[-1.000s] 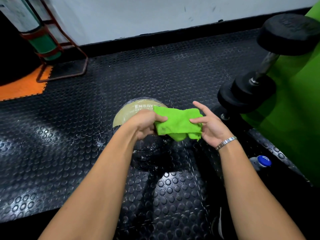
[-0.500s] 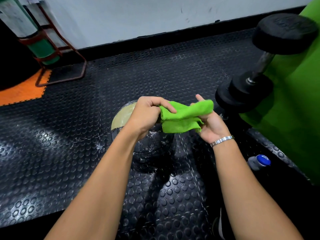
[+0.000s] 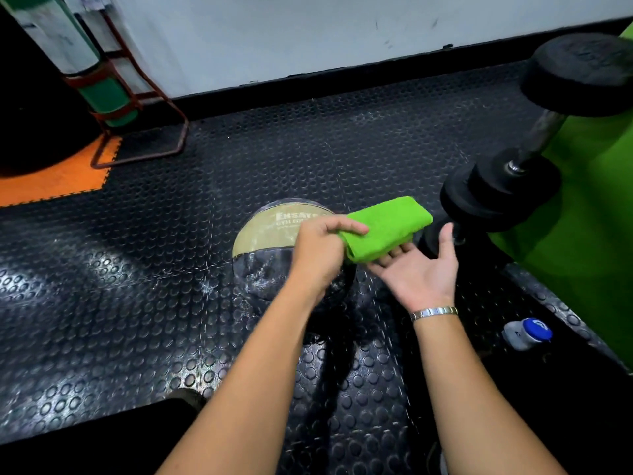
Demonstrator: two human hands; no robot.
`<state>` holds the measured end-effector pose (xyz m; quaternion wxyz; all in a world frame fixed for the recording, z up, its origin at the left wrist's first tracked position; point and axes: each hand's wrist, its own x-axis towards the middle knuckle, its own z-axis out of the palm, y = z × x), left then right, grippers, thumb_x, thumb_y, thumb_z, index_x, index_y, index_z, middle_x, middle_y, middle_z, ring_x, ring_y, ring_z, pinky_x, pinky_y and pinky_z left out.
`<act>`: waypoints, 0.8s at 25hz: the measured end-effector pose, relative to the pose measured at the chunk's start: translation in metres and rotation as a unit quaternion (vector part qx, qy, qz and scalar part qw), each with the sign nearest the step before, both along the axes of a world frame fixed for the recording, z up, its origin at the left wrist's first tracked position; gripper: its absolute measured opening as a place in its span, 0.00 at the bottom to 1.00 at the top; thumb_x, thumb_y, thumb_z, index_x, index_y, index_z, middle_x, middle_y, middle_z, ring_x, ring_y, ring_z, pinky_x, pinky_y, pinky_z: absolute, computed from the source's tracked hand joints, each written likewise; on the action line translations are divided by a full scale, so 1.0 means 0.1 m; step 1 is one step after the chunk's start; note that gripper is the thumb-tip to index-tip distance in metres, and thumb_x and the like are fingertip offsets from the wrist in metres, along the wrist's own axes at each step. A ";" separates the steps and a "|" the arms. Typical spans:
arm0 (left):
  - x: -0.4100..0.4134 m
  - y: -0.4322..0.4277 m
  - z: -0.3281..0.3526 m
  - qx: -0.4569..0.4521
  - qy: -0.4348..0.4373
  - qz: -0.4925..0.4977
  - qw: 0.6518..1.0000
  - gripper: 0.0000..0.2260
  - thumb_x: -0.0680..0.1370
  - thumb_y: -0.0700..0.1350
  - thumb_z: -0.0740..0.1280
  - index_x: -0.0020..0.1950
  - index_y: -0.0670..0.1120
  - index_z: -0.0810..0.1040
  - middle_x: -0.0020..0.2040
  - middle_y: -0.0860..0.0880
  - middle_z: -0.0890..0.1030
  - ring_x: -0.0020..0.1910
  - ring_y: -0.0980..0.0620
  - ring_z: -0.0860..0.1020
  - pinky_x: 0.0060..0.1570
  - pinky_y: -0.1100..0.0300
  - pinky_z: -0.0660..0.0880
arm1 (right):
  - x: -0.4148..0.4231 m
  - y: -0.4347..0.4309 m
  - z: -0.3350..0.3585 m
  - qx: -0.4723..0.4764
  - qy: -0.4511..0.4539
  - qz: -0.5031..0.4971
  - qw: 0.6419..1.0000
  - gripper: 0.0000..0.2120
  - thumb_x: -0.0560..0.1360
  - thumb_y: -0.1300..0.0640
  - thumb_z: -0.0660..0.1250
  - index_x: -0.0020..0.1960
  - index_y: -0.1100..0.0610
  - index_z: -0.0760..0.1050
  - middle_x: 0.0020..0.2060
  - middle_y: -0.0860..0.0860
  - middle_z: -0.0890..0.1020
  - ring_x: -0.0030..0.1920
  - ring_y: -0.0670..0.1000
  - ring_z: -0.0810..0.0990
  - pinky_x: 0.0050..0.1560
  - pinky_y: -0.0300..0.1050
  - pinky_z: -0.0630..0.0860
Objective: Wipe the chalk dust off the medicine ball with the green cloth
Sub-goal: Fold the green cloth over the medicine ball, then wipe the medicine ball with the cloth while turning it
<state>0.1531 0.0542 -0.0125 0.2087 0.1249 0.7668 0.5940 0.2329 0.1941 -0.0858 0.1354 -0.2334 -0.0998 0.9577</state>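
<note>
The medicine ball (image 3: 265, 250) sits on the studded black floor mat, tan on its far half and black on its near half, with white chalk dust streaked over the black part. Above its right side is the green cloth (image 3: 387, 226), folded into a thick pad. My left hand (image 3: 318, 253) pinches the cloth's left end between thumb and fingers. My right hand (image 3: 416, 270) lies palm up with straight fingers under the cloth's right side, supporting it.
Black dumbbells (image 3: 503, 197) lean against a green bench (image 3: 589, 207) at the right. A white bottle with a blue cap (image 3: 527, 334) lies by my right wrist. A red metal stand (image 3: 137, 108) with a green-and-white post is at the far left, by an orange mat (image 3: 58, 176).
The loose, bunched cloth has been folded into a flat pad. My right hand has let go of its edge and opened, palm up, beneath it. My left hand keeps its pinch.
</note>
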 end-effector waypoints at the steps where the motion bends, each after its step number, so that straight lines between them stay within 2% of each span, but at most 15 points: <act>1: 0.10 0.02 -0.08 -0.026 0.030 -0.015 0.999 0.25 0.70 0.23 0.59 0.43 0.47 0.89 0.55 0.49 0.83 0.56 0.52 0.78 0.60 0.64 0.75 | -0.02 0.01 0.02 0.027 -0.028 0.005 0.999 0.32 0.72 0.35 0.69 0.65 0.58 0.74 0.62 0.60 0.81 0.64 0.61 0.79 0.69 0.65 0.68; 3: 0.31 0.02 -0.20 -0.057 0.075 -0.083 0.992 0.22 0.68 0.28 0.60 0.49 0.45 0.89 0.57 0.51 0.80 0.59 0.54 0.77 0.63 0.70 0.70 | -0.09 0.05 0.03 0.105 -0.101 0.015 0.989 0.19 0.78 0.45 0.66 0.59 0.59 0.77 0.52 0.58 0.84 0.52 0.56 0.84 0.58 0.55 0.79; 5: 0.36 -0.06 -0.25 -0.051 0.095 -0.152 0.983 0.20 0.66 0.36 0.61 0.49 0.48 0.89 0.53 0.56 0.82 0.55 0.55 0.80 0.64 0.63 0.75 | -0.15 0.10 0.02 0.182 -0.178 -0.021 0.967 0.07 0.79 0.58 0.65 0.56 0.56 0.76 0.44 0.54 0.82 0.39 0.52 0.82 0.46 0.50 0.81; 7: 0.11 -0.20 -0.23 -0.072 0.130 -0.128 0.981 0.16 0.72 0.38 0.63 0.52 0.51 0.87 0.52 0.59 0.83 0.50 0.57 0.81 0.61 0.55 0.77 | -0.18 0.17 -0.03 0.295 -0.251 -0.086 0.918 0.08 0.76 0.65 0.67 0.51 0.53 0.77 0.41 0.50 0.82 0.38 0.50 0.80 0.41 0.45 0.80; 8: -0.10 -0.28 -0.24 -0.107 0.161 -0.089 0.977 0.15 0.76 0.37 0.65 0.56 0.51 0.85 0.56 0.59 0.82 0.53 0.56 0.80 0.64 0.52 0.76 | -0.20 0.18 -0.04 0.364 -0.285 -0.100 0.881 0.07 0.75 0.64 0.69 0.47 0.53 0.78 0.40 0.48 0.82 0.38 0.50 0.80 0.39 0.44 0.80; 10: -0.59 -0.48 -0.25 -0.230 0.236 -0.025 0.944 0.16 0.81 0.44 0.66 0.68 0.51 0.79 0.71 0.52 0.77 0.72 0.50 0.72 0.76 0.43 0.66 | -0.27 0.14 -0.06 0.525 -0.337 -0.074 0.778 0.03 0.74 0.56 0.72 0.43 0.54 0.79 0.38 0.49 0.83 0.40 0.51 0.80 0.43 0.49 0.80; 11: -0.81 -0.57 -0.27 -0.300 0.250 -0.029 0.920 0.20 0.82 0.52 0.67 0.74 0.52 0.74 0.79 0.49 0.71 0.79 0.46 0.64 0.80 0.39 0.58 | -0.33 0.12 -0.09 0.604 -0.361 -0.039 0.709 0.06 0.73 0.53 0.73 0.44 0.54 0.79 0.39 0.50 0.83 0.41 0.52 0.80 0.45 0.51 0.79; 13: -1.11 -0.63 -0.36 -0.385 0.233 -0.082 0.889 0.34 0.79 0.69 0.65 0.82 0.58 0.64 0.86 0.49 0.56 0.85 0.42 0.51 0.80 0.34 0.46 | -0.44 0.06 -0.15 0.717 -0.402 0.011 0.570 0.06 0.73 0.53 0.71 0.49 0.50 0.80 0.45 0.51 0.83 0.46 0.56 0.80 0.46 0.49 0.76; 14: -1.19 -0.60 -0.41 -0.392 0.225 -0.104 0.886 0.37 0.77 0.74 0.63 0.83 0.61 0.61 0.87 0.50 0.53 0.85 0.42 0.48 0.79 0.31 0.44 | -0.49 0.05 -0.19 0.743 -0.412 0.028 0.527 0.10 0.73 0.56 0.69 0.53 0.48 0.81 0.50 0.50 0.83 0.50 0.57 0.79 0.47 0.47 0.74; 16: -1.29 -0.50 -0.51 -0.376 0.216 -0.116 0.894 0.38 0.75 0.78 0.58 0.82 0.65 0.61 0.86 0.50 0.56 0.85 0.42 0.51 0.79 0.28 0.47 | -0.61 0.05 -0.28 0.765 -0.405 0.050 0.498 0.15 0.73 0.58 0.67 0.57 0.46 0.80 0.54 0.49 0.81 0.54 0.57 0.79 0.48 0.46 0.73; 17: -1.32 -0.45 -0.56 -0.367 0.213 -0.113 0.898 0.37 0.75 0.79 0.56 0.81 0.65 0.63 0.85 0.50 0.60 0.84 0.42 0.55 0.78 0.28 0.52 | -0.69 0.07 -0.34 0.767 -0.395 0.058 0.503 0.13 0.74 0.55 0.68 0.58 0.46 0.80 0.53 0.49 0.81 0.53 0.56 0.79 0.48 0.46 0.72; 18: -1.34 -0.43 -0.60 -0.366 0.216 -0.110 0.898 0.38 0.74 0.79 0.54 0.80 0.65 0.66 0.83 0.50 0.64 0.82 0.42 0.59 0.77 0.29 0.58 | -0.74 0.06 -0.39 0.760 -0.376 0.064 0.526 0.10 0.76 0.51 0.69 0.57 0.46 0.80 0.51 0.49 0.80 0.52 0.54 0.78 0.48 0.45 0.71; 20: -1.32 -0.41 -0.68 -0.372 0.232 -0.100 0.893 0.37 0.72 0.77 0.54 0.78 0.63 0.69 0.78 0.50 0.69 0.78 0.41 0.64 0.74 0.31 0.64 | -0.77 0.04 -0.52 0.723 -0.337 0.075 0.598 0.11 0.77 0.43 0.68 0.55 0.46 0.81 0.49 0.47 0.78 0.50 0.49 0.77 0.50 0.43 0.70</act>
